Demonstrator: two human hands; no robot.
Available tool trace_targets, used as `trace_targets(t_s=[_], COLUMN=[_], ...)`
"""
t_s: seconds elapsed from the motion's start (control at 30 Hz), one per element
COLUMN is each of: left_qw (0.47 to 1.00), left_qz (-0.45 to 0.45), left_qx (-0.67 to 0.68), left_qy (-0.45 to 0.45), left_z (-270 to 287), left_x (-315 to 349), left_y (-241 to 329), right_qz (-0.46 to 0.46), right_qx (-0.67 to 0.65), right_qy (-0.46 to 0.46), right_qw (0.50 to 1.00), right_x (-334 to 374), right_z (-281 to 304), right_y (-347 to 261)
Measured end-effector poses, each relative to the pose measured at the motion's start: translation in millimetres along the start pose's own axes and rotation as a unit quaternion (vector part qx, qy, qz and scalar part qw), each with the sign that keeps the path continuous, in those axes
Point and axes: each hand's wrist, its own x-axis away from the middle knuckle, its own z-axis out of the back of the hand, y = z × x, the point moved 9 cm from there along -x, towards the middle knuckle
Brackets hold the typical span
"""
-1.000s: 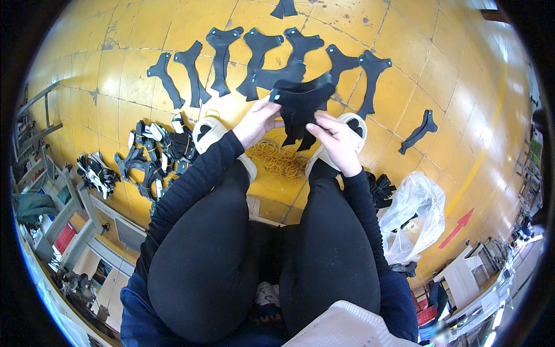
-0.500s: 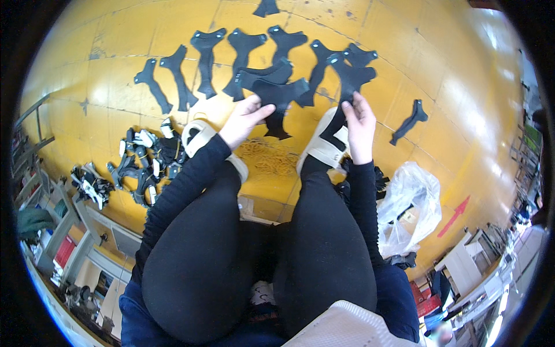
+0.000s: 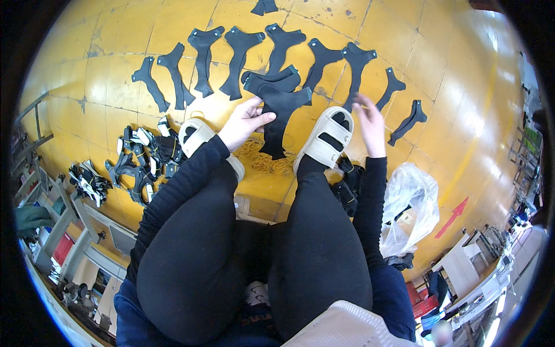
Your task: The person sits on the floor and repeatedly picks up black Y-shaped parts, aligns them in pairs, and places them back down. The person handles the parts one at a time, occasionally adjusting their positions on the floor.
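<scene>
My left hand (image 3: 245, 123) is closed on a black Y-shaped fabric piece (image 3: 280, 118), pinching its edge between thumb and fingers. The piece hangs over the floor between my feet, its wide forked end away from me. Just beyond it are more black forked pieces (image 3: 277, 78), overlapped by the held one; whether my hand grips these too is hidden. My right hand (image 3: 370, 124) is open and slightly blurred, fingers apart, near the lower end of a flat fabric piece (image 3: 357, 66). To its right lies a narrower piece (image 3: 392, 87).
Similar fabric pieces (image 3: 243, 52) lie in an arc on the yellow floor (image 3: 324, 17). Bundled black-and-white pieces (image 3: 141, 153) are heaped left of my cream sandals (image 3: 326, 139). Yellow bands (image 3: 263, 159) lie between my feet. A clear plastic bag (image 3: 410, 202) sits at right.
My right hand has let go of its black fabric piece and moved slightly right. A piece now lies right of the arc where floor showed before. The left-hand piece hangs lower.
</scene>
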Motion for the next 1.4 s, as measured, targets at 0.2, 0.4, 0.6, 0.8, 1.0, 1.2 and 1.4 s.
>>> trace_targets(t_s=[0.2,0.4,0.6,0.8,1.0,1.2,1.4], left_qw=[1.000,0.999,0.991,0.992,0.964,0.981,0.982], left_qz=[-0.012,-0.031,-0.017,-0.035,-0.004,0.024,0.023], left_qx=[-0.018,-0.030,0.122,0.109,0.178,0.164,0.168], left_qy=[-0.005,0.006,-0.047,-0.059,-0.200,-0.100,-0.086], left_z=[-1,9,-8,-4,-37,-24,-23], left_x=[-4,-4,1,-1,15,4,3], left_y=[-7,-6,7,-5,10,-16,-10], right_qz=[-0.036,0.035,0.092,0.089,-0.024,0.074,0.063], right_qx=[-0.269,-0.123,-0.174,-0.187,-0.215,-0.198,-0.249], right_qy=[-0.178,-0.196,-0.356,-0.167,-0.096,-0.072,-0.025], right_qw=[0.946,0.972,0.913,0.964,0.971,0.975,0.966], right_x=[27,25,51,37,33,38,36], right_z=[-88,-80,-99,-98,-113,-95,-86], right_y=[-85,-112,-127,-114,-84,-130,-113])
